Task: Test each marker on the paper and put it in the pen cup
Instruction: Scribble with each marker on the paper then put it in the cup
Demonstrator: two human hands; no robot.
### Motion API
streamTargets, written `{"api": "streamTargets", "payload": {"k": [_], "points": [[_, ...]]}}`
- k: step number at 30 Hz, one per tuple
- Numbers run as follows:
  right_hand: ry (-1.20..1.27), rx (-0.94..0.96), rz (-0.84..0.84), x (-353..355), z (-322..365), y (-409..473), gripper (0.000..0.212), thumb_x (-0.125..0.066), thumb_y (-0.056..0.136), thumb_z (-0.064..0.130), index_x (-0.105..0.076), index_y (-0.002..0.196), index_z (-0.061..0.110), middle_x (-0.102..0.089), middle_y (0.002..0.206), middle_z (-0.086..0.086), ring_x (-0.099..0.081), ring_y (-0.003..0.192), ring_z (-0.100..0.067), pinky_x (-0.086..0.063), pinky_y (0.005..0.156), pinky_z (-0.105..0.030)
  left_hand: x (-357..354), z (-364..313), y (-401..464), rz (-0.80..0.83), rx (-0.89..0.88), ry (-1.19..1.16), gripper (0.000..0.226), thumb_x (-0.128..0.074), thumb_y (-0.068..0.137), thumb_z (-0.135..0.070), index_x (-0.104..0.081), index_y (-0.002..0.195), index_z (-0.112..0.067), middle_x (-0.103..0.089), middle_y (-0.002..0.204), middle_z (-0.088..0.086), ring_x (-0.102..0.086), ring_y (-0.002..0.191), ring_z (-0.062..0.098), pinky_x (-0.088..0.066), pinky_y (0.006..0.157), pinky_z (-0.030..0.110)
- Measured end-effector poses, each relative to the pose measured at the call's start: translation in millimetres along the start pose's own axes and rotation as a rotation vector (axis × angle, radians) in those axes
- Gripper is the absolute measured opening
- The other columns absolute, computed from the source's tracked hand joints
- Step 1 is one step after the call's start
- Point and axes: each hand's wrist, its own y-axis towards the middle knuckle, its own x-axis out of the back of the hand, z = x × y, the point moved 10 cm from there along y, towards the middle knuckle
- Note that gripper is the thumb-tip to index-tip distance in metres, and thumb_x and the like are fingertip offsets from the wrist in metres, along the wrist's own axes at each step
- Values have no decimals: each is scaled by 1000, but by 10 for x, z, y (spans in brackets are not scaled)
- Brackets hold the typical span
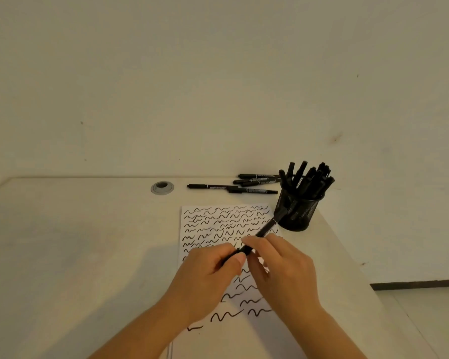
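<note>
Marker point(263, 230) over paper point(205, 224) | left hand point(205, 275) grip pinches it | right hand point(283, 265) grip pinches it

Pale desk point(88, 242) against bare wall point(192, 73)

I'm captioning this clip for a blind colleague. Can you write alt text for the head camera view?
Both hands, left hand and right hand, hold one black marker above a paper covered in squiggles. A mesh pen cup full of markers stands to the right, with loose markers lying behind the paper.
</note>
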Motion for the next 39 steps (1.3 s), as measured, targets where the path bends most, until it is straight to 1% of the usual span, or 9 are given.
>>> {"api": "streamTargets", "payload": {"k": [4, 7, 11, 16, 23, 26, 32, 35, 39], "points": [[-11, 7, -42, 209, -205, 197, 20, -76, 69, 6, -70, 87, 11, -66, 68, 3, -58, 53, -8, -47, 45, -19, -18, -226, 126, 66, -63, -64, 51, -21, 82, -64, -61, 76, -33, -60, 63, -11, -57, 64, 14, -46, 69, 22], [69, -182, -77, 372, -578, 344, 24, -74, 71, 7, -66, 93, 12, -65, 69, 5, -51, 50, -1, -43, 48, -13, 13, -301, 326, 91, -84, 4, 48, -23, 82, -67, -58, 75, -35, -61, 65, -15, -50, 51, 4, -42, 56, 16], [236, -419, -190, 549, -1052, 451, 15, -45, 83, 41, -55, 91, 32, -56, 62, 20, -53, 49, -4, -41, 46, -13, -15, -148, 697, 137, 8, 117, 26, -37, 87, -54, -55, 73, -39, -63, 67, -13, -38, 38, 2, -31, 43, 11], [229, -515, -122, 432, -1434, 534, 7, -47, 87, 34, -52, 83, 36, -58, 65, 19, -55, 59, 0, -39, 50, -12, -81, 137, 1192, 149, 88, 296, 20, -42, 92, -41, -53, 76, -38, -65, 73, -9, -43, 40, -2, -33, 44, 10], [78, -503, 13, 160, -1734, 669, 23, -50, 88, 31, -62, 88, 12, -52, 84, 5, -52, 76, -14, -44, 65, -26, -101, 557, 1845, 103, 179, 476, 15, -45, 92, -41, -56, 94, -31, -62, 89, -11, -55, 68, 4, -44, 61, 24], [61, -527, 54, 72, -1815, 694, 19, -56, 86, 30, -58, 99, 16, -49, 83, 9, -51, 83, -15, -43, 68, -26, -95, 682, 2114, 32, 165, 534, 16, -48, 91, -35, -56, 102, -28, -59, 101, -8, -55, 87, 8, -44, 72, 26], [67, -509, 21, 62, -1812, 735, 59, -66, 81, 29, -30, 127, 39, -48, 77, 14, -52, 70, -11, -42, 58, -23, -185, 940, 2487, -6, 160, 690, 28, -48, 91, -29, -52, 119, -22, -52, 118, 0, -50, 104, 18, -46, 83, 35], [-60, -376, -28, 132, -1677, 801, 58, -78, 70, 18, -49, 120, 25, -43, 69, 24, -54, 64, -14, -41, 49, -22, -245, 1032, 2618, 28, 147, 769, 27, -46, 92, -27, -52, 119, -22, -53, 118, 1, -47, 107, 21, -45, 84, 35], [-129, -328, -27, 84, -1658, 779, 49, -81, 65, 16, -61, 109, 16, -66, 78, 7, -56, 71, -20, -35, 49, -20, -359, 1189, 2696, 123, 172, 831, 28, -48, 92, -29, -51, 119, -22, -54, 116, 3, -48, 107, 22, -45, 85, 36]]}}
